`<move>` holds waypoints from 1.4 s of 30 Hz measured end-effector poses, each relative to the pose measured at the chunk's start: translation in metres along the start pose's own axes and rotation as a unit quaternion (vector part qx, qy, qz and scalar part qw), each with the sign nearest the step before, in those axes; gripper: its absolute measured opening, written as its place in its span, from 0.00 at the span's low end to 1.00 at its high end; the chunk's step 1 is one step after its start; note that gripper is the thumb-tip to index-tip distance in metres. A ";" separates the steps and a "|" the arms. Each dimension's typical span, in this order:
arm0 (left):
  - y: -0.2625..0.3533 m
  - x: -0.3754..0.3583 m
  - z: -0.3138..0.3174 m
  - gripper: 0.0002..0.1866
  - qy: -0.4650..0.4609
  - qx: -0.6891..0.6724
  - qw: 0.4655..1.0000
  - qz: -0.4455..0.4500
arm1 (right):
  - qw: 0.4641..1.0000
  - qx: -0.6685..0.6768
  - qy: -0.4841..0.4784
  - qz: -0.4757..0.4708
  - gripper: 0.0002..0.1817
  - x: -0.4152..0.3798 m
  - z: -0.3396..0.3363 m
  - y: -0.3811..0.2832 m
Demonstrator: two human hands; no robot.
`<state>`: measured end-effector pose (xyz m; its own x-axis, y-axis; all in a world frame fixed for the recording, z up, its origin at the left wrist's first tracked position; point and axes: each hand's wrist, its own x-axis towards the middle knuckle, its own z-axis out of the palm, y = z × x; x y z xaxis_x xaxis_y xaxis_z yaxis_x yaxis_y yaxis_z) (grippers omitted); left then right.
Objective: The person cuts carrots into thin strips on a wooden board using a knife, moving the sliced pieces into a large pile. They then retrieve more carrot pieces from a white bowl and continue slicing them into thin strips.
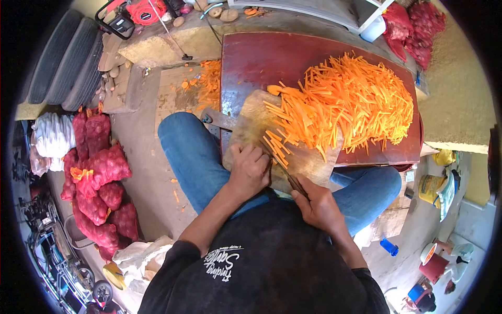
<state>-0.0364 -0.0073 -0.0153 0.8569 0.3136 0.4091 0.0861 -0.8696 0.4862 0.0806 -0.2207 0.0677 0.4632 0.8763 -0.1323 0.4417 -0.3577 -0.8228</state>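
Setting: an outdoor concrete floor (pixel 141 157), seen from above; the person sits with knees in blue jeans on either side of a low dark red table (pixel 251 63).
Shirt: a black shirt (pixel 251 261) with white lettering fills the nearest part of the view.
Right hand: the right hand (pixel 319 206) is clenched around the handle of a knife (pixel 285 170), whose blade runs up and left toward the other hand.
Left hand: the left hand (pixel 250 170) is curled with its fingers pressed down on the cutting board, just beside the blade; whether anything lies under the fingers cannot be told.
Cutting board: a worn wooden cutting board (pixel 251 123) lies on the near edge of the table, over the lap.
Carrot: a few orange carrot sticks (pixel 276 146) lie on the board right by the blade; beyond them a big heap of carrot strips (pixel 350 102) spreads over the board and the table.
Left side: red mesh sacks (pixel 102 178) are stacked on the floor, with white bags (pixel 52 136) beside them.
Far: carrot peelings (pixel 209 83) lie on a slab past the table's left edge; tyres (pixel 68 57) lean at the upper left.
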 end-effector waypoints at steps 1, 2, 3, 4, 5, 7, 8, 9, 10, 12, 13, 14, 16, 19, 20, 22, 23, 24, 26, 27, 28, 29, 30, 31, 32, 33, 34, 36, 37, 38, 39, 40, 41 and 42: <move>0.000 0.000 0.000 0.07 0.002 -0.004 1.000 -0.001 | 1.000 -0.007 0.012 -0.017 0.22 0.000 0.002 -0.001; 0.001 -0.001 0.000 0.07 0.003 -0.007 1.000 -0.002 | 1.000 -0.011 0.011 -0.016 0.22 -0.002 0.003 -0.002; 0.000 -0.001 -0.001 0.07 0.005 -0.010 1.000 -0.002 | 1.000 -0.015 0.011 -0.017 0.22 -0.002 0.002 -0.004; 0.000 0.000 -0.001 0.07 0.003 -0.008 1.000 -0.002 | 1.000 -0.020 0.012 -0.018 0.22 -0.002 0.002 -0.005; 0.000 -0.001 -0.001 0.07 0.001 -0.006 1.000 -0.001 | 1.000 -0.020 0.004 -0.005 0.23 0.000 0.003 -0.004; 0.001 -0.001 0.000 0.07 -0.004 -0.003 1.000 -0.002 | 0.999 -0.022 -0.012 0.021 0.23 0.005 0.006 -0.004; 0.001 -0.002 0.000 0.07 -0.009 0.000 1.000 -0.002 | 0.999 -0.033 -0.021 0.020 0.23 0.012 0.009 -0.006; 0.001 -0.001 0.001 0.07 -0.012 0.004 1.000 -0.002 | 0.998 -0.045 -0.029 0.018 0.23 0.024 0.010 -0.008; 0.002 0.000 0.001 0.07 -0.009 0.004 1.000 0.001 | 0.998 -0.056 -0.037 0.016 0.23 0.032 0.011 -0.009; 0.001 0.001 -0.003 0.07 -0.004 0.009 1.000 0.008 | 0.999 -0.039 -0.004 -0.025 0.23 0.039 0.014 -0.005; 0.000 0.001 -0.003 0.07 -0.003 0.012 1.000 0.008 | 0.998 -0.030 0.011 -0.046 0.23 0.043 0.015 -0.004; 0.000 0.000 -0.002 0.07 -0.001 0.014 1.000 0.007 | 0.998 -0.012 0.032 -0.054 0.23 0.043 0.013 -0.004; 0.001 0.001 0.000 0.07 0.000 0.015 1.000 0.008 | 0.995 0.024 0.067 -0.067 0.24 0.034 0.001 -0.006; 0.002 0.010 0.004 0.06 0.008 0.021 1.000 0.011 | 0.997 0.032 0.062 -0.015 0.23 0.014 -0.022 -0.008; 0.001 0.014 0.005 0.06 0.014 0.032 0.999 0.010 | 0.998 0.030 0.053 0.012 0.22 0.007 -0.030 -0.011; -0.002 0.020 0.006 0.06 0.043 0.041 0.998 0.000 | 0.997 0.030 0.039 0.066 0.21 -0.010 -0.041 -0.016; -0.004 0.022 0.003 0.06 0.063 0.039 0.997 -0.011 | 0.997 0.042 0.036 0.058 0.20 -0.017 -0.042 -0.011; -0.007 0.023 0.000 0.07 0.084 0.037 0.996 -0.020 | 0.997 0.055 0.033 0.050 0.20 -0.024 -0.040 -0.004; -0.011 0.023 -0.007 0.05 0.086 -0.022 0.992 -0.086 | 0.997 0.062 0.001 0.041 0.20 -0.027 -0.037 0.006; -0.013 0.025 -0.010 0.05 0.084 -0.054 0.988 -0.118 | 0.997 0.056 -0.029 0.040 0.20 -0.024 -0.036 0.010; -0.015 0.027 -0.013 0.06 0.082 -0.085 0.981 -0.151 | 0.996 0.050 -0.060 0.037 0.21 -0.019 -0.036 0.014; -0.018 0.031 -0.016 0.06 0.070 -0.097 0.981 -0.151 | 0.998 0.049 -0.040 0.024 0.20 -0.014 -0.035 0.017; -0.021 0.035 -0.018 0.07 0.058 -0.108 0.981 -0.151 | 0.999 0.048 -0.021 0.010 0.19 -0.006 -0.033 0.019; -0.025 0.040 -0.021 0.08 0.047 -0.119 0.980 -0.151 | 0.999 0.047 -0.002 -0.004 0.19 0.002 -0.033 0.020; -0.030 0.047 -0.023 0.09 0.036 -0.130 0.980 -0.150 | 0.999 0.029 0.016 -0.008 0.18 0.011 -0.036 0.022; -0.036 0.056 -0.024 0.09 0.016 -0.133 0.980 -0.147 | 0.999 0.012 0.034 -0.011 0.18 0.019 -0.041 0.025; -0.043 0.066 -0.024 0.10 -0.004 -0.136 0.980 -0.145 | 0.999 -0.006 0.052 -0.013 0.17 0.025 -0.044 0.027; -0.054 0.091 -0.022 0.10 -0.019 -0.129 0.984 -0.119 | 0.997 0.005 0.064 -0.029 0.16 0.031 -0.047 0.032; -0.059 0.107 -0.018 0.10 -0.014 -0.118 0.988 -0.095 | 0.998 0.003 0.049 -0.025 0.16 0.032 -0.051 0.030; -0.063 0.123 -0.014 0.10 -0.008 -0.108 0.992 -0.071 | 0.999 0.001 0.034 -0.021 0.17 0.033 -0.056 0.029; -0.064 0.140 -0.011 0.10 -0.034 -0.092 0.993 -0.066 | 0.999 0.009 0.027 -0.026 0.18 0.032 -0.058 0.028; -0.062 0.158 -0.008 0.11 -0.060 -0.076 0.993 -0.062 | 0.999 0.017 0.019 -0.030 0.19 0.030 -0.058 0.027; -0.060 0.172 -0.002 0.11 -0.086 -0.061 0.993 -0.059 | 0.999 0.025 0.010 -0.033 0.20 0.027 -0.058 0.027; -0.063 0.181 0.009 0.10 -0.100 -0.023 0.994 -0.043 | 0.999 0.035 0.013 -0.036 0.20 0.024 -0.055 0.029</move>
<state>0.1179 0.1006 0.0216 0.9320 0.2990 0.2051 0.1432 -0.8231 0.5496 0.1470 -0.2275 0.0709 0.4528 0.8897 -0.0584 0.4191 -0.2702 -0.8668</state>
